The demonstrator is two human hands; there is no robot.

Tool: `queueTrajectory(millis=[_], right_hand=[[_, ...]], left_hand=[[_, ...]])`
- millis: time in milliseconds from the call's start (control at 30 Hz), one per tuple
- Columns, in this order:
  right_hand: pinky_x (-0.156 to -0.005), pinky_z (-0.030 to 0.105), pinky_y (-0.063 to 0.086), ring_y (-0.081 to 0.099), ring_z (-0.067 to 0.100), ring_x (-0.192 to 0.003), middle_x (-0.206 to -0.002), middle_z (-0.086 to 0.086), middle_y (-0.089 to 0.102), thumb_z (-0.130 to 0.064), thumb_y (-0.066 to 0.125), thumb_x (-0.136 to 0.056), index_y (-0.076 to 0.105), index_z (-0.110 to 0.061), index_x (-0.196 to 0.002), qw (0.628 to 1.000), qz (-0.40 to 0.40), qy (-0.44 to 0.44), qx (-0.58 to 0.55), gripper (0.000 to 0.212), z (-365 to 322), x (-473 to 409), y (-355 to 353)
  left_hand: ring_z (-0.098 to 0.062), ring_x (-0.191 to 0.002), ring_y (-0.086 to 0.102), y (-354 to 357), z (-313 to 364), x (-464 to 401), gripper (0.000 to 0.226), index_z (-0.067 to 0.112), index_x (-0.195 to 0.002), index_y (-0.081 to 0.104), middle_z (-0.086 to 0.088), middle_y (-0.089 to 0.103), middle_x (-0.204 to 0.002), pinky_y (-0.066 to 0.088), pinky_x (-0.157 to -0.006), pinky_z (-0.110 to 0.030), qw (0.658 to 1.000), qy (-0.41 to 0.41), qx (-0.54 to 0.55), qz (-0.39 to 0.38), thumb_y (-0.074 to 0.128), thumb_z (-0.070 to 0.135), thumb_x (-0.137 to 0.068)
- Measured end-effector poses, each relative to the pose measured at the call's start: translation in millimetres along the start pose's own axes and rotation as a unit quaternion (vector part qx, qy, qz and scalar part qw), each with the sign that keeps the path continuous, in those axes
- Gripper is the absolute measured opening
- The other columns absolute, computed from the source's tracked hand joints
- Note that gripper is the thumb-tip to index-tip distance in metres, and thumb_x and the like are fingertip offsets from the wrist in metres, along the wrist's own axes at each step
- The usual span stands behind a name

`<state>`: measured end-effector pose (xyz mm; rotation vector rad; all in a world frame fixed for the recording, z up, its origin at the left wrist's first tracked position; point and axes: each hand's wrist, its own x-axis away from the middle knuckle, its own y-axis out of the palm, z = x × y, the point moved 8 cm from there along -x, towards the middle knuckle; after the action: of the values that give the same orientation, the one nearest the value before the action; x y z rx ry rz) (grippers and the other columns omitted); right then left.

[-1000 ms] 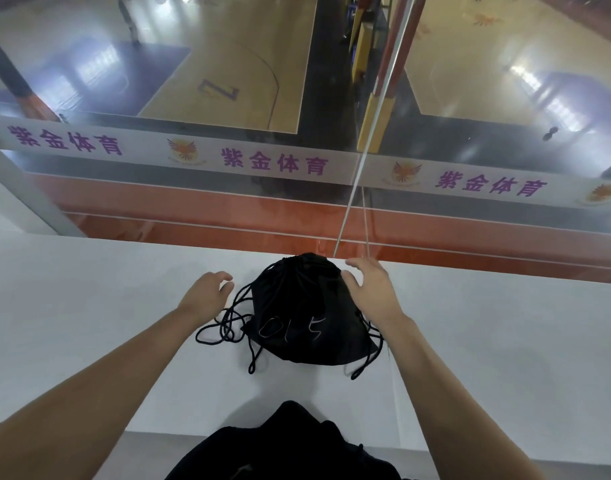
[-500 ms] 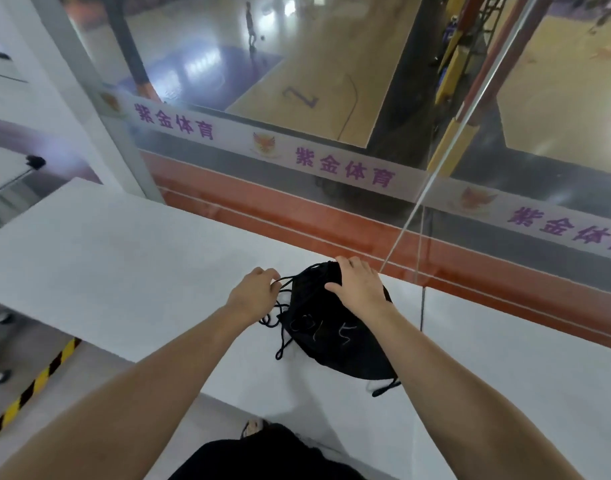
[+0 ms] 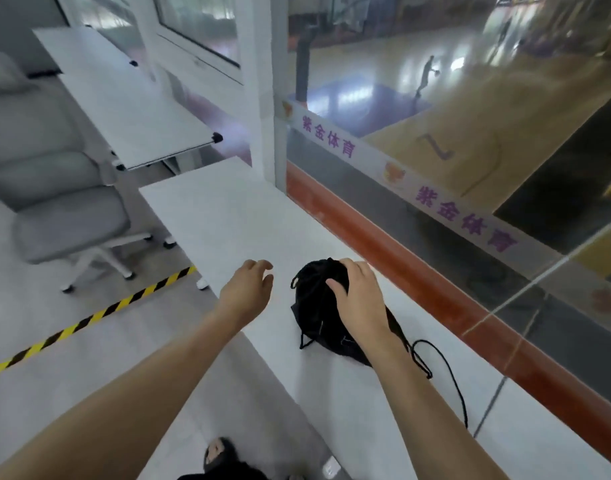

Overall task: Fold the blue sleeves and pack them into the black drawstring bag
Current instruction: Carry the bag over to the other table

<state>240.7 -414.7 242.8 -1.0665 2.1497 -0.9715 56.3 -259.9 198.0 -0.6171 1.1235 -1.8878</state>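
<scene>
The black drawstring bag (image 3: 314,306) lies bunched and cinched on the white table (image 3: 228,216), its cords trailing to the right (image 3: 449,368). My right hand (image 3: 357,299) rests on top of the bag, fingers spread over its gathered mouth. To the bag's left, my left hand (image 3: 250,289) hovers just above the table with fingers apart, holding nothing. No blue sleeves are visible.
A glass wall with an orange base strip (image 3: 418,271) runs along the table's far edge. A grey office chair (image 3: 54,188) and a second white table (image 3: 124,98) stand to the left. Yellow-black tape (image 3: 99,313) marks the floor.
The view has swung left. My left hand has let go of the cords and drawn away from the bag. My right hand stays on the bag's top.
</scene>
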Motion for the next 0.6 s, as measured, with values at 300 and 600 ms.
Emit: queueTrajectory(millis=[300,600], right_hand=[[-0.102,0.014,0.035,0.048,0.003,-0.113,-0.127,-0.009,0.043,-0.029,0.059,-0.103,0.052,-0.02,-0.14,0.981,-0.078,-0.143,-0.101,0.038,-218,-27,90],[-0.109,0.029,0.04,0.05,0.014,-0.122,-0.126,-0.005,0.054,-0.028,0.062,-0.101,0.057,-0.015,-0.134,0.94,-0.158,-0.277,-0.118,0.036,-475,11,260]], left_hand=[[-0.025,-0.109,0.06,-150,-171,47,0.033,0.025,-0.13,0.057,0.0,0.056,-0.127,0.052,-0.074,-0.039,0.987,-0.105,0.007,0.119,0.039,0.037,-0.105],[-0.03,-0.11,0.058,-299,-428,178,0.033,0.021,-0.133,0.051,-0.004,0.052,-0.133,0.046,-0.085,-0.041,0.949,-0.252,0.001,0.189,0.038,0.033,-0.105]])
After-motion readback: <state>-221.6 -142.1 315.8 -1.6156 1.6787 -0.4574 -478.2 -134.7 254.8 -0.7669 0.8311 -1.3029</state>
